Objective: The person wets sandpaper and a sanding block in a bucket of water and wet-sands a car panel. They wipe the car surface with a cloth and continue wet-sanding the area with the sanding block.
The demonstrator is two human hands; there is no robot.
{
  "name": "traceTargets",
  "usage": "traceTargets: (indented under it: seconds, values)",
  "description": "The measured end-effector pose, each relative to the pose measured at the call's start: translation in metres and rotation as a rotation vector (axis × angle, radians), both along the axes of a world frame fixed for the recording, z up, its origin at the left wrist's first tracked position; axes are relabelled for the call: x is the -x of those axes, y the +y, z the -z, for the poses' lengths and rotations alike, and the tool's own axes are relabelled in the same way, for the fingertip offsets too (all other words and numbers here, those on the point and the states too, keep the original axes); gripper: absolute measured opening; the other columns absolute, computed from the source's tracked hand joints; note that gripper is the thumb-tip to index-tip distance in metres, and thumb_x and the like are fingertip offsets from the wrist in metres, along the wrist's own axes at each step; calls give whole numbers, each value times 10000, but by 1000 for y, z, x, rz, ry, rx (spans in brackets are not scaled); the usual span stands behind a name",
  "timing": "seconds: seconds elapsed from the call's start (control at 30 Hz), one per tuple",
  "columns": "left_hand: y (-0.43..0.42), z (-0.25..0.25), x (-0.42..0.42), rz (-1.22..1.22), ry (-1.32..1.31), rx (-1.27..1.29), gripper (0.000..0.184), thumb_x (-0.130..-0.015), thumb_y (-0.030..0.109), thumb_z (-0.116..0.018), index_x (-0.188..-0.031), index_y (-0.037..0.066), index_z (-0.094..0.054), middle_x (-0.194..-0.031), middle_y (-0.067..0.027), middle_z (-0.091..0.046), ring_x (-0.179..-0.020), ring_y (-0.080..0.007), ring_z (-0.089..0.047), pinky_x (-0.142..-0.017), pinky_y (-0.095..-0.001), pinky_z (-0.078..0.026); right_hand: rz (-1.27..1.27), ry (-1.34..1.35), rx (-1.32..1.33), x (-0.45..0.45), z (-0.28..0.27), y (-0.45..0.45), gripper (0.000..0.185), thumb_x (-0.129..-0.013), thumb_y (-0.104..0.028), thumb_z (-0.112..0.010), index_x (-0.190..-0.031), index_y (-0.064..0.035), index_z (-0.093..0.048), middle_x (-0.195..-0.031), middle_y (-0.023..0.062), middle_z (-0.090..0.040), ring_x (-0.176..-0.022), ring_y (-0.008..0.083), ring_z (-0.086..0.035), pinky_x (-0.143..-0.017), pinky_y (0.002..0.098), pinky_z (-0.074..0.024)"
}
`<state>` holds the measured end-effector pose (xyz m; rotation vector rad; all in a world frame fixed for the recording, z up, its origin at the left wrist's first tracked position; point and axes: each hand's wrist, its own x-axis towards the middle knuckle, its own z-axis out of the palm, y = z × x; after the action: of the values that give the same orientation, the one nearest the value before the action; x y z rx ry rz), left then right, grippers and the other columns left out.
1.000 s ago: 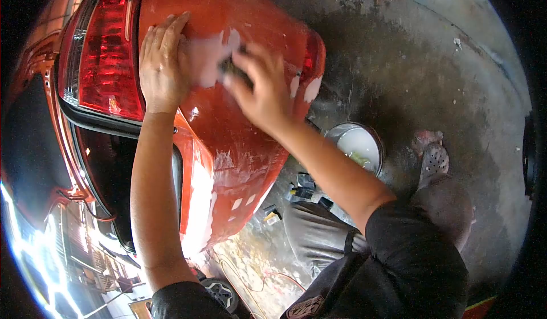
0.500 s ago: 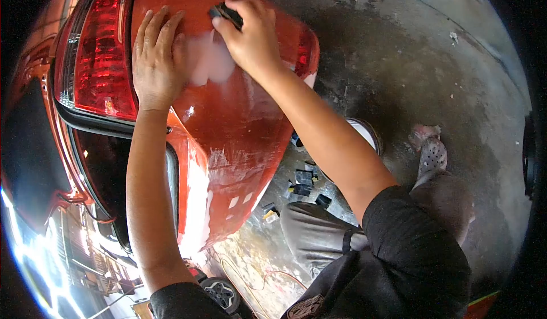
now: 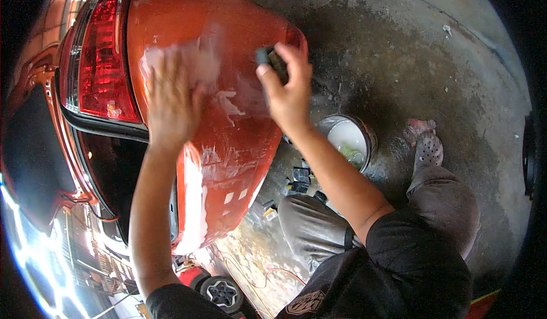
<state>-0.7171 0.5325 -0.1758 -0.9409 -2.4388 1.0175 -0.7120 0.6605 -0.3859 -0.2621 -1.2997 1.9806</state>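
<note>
An orange-red car body panel (image 3: 228, 165) fills the middle of the view, with a pinkish-white filler patch (image 3: 200, 62) and pale scuffs on it. Spread flat over the lower left of the patch is my left hand (image 3: 172, 108), slightly blurred. To its right, near the panel's edge, my right hand (image 3: 292, 94) grips a dark sanding block (image 3: 276, 62) between thumb and fingers. Blur hides whether the block touches the paint. Left of my left hand is the red tail light (image 3: 105, 62).
On the wet concrete floor stands a bucket (image 3: 346, 139) of cloudy water with something greenish in it. Several dark small pieces (image 3: 299, 179) lie between bucket and car. My shoe (image 3: 428, 150) is at the right. A black-and-red wheel (image 3: 222, 294) and hoses are below.
My right hand has moved right and down with the sanding block, toward the panel's edge. My left hand has slid down the panel onto the patch. More of the bucket shows.
</note>
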Motion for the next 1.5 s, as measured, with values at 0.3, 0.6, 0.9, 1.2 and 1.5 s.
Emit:
traceTargets:
  seconds: [0.3, 0.6, 0.9, 1.2, 1.5]
  values:
    - [32, 47, 15, -190, -32, 210, 847, -1001, 570, -499, -1593, -12, -331, -1686, -159, -293, -1587, -283, -202, -1299, -485, -120, 0, 123, 458, 29, -14, 81, 545, -939, -179, -780, -1388, -1, -529, -1286, 139, -587, -1148, 199, -569, -1017, 356, -463]
    - [62, 142, 36, -157, -92, 583, 831, -1051, 598, -341, -1625, 4, -250, -1690, -164, -284, -1583, -282, -218, -1295, -460, -124, 57, 223, 580, 23, -40, 113, 485, -975, -60, -706, -1396, 45, -489, -1309, 133, -612, -1148, 163, -598, -1005, 314, -491]
    - [37, 465, -100, -428, -1300, -169, 370, -988, 245, -484, -1211, 44, -701, -1239, -197, -705, -1116, -379, -700, -931, -532, -571, 33, 117, 466, 30, -9, 147, 528, -935, -88, -774, -1359, 87, -512, -1180, 122, -669, -1020, 145, -644, -922, 282, -521]
    - [63, 683, -168, -491, -1458, -616, 385, -983, 231, -522, -1273, 60, -711, -1250, -197, -707, -1182, -360, -666, -1024, -468, -504, -201, -166, 134, 36, 50, 126, 618, -893, -257, -830, -1370, 33, -565, -1210, 151, -669, -1084, 216, -638, -982, 353, -498]
    - [45, 89, -64, -411, -583, -913, 261, -989, 77, -540, -1178, 9, -707, -1132, -240, -719, -1036, -403, -708, -879, -469, -567, -275, 187, -355, 30, 9, 45, 472, -913, -217, -771, -1319, -23, -632, -1323, 199, -628, -1224, 389, -570, -1076, 473, -413]
